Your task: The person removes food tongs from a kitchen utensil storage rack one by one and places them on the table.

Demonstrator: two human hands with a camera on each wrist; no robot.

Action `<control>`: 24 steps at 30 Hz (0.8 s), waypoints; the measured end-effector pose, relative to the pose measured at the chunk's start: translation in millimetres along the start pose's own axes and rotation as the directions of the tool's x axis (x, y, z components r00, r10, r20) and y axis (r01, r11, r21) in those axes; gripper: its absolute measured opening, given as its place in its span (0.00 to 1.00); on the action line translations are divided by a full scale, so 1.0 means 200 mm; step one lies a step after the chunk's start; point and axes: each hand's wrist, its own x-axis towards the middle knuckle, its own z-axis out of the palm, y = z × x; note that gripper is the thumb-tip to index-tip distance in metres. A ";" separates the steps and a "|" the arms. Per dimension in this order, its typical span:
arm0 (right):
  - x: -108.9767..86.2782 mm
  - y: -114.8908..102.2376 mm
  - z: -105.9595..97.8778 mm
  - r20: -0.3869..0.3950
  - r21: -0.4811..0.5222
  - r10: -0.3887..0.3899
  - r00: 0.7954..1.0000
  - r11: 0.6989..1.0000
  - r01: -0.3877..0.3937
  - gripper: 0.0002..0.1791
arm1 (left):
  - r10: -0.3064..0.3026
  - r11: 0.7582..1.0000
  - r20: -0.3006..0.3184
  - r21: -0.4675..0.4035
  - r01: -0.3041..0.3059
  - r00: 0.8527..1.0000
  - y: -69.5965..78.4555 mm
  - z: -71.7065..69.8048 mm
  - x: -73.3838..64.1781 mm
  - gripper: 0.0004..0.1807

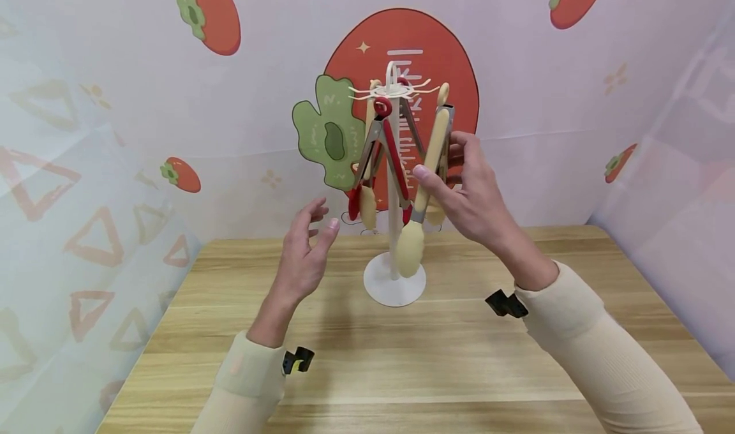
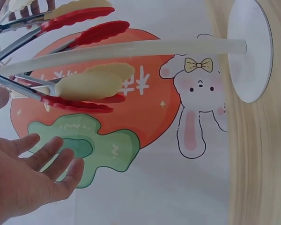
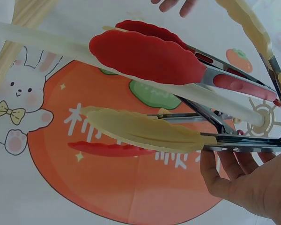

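Observation:
My right hand (image 1: 479,198) holds a pair of cream tongs (image 1: 432,159) at the right of a white hook stand (image 1: 394,230). The thumb lies across the near arm and the fingers are behind; the ring at the top is up at a hook. In the right wrist view the fingers (image 3: 234,171) bear against one arm of the tongs (image 3: 150,133), and the thumb is out of sight. My left hand (image 1: 304,255) hovers left of the stand, fingers spread and relaxed, holding nothing. Red tongs (image 1: 396,159) hang splayed on the stand near it.
More cream tongs (image 1: 368,207) hang behind the red ones, partly hidden. The stand's round white base (image 1: 381,287) rests toward the back of a wooden table (image 1: 402,370). A printed cloth (image 1: 275,70) with persimmons hangs just behind.

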 end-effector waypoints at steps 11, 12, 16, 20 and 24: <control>-0.07 0.04 -0.06 -0.017 -0.021 0.052 0.999 0.998 -0.052 0.33 | 0.021 1.000 -0.026 -0.006 -0.021 0.999 0.02 0.01 0.01 0.32; -0.08 0.05 -0.07 -0.016 -0.025 0.053 0.998 0.998 -0.054 0.32 | 0.021 1.000 -0.026 -0.005 -0.021 0.999 0.02 0.01 0.01 0.32; -0.11 0.07 -0.09 -0.010 -0.039 0.065 0.998 0.997 -0.066 0.32 | 0.021 1.000 -0.025 0.003 -0.021 0.999 0.03 0.02 0.02 0.33; -0.14 0.10 -0.12 0.000 -0.063 0.098 0.995 0.993 -0.098 0.32 | 0.027 1.000 -0.031 0.013 -0.026 0.999 0.04 0.02 0.03 0.34; -0.17 0.12 -0.14 0.004 -0.083 0.134 0.991 0.988 -0.133 0.33 | 0.033 0.999 -0.035 0.016 -0.032 0.999 0.06 0.03 0.04 0.35</control>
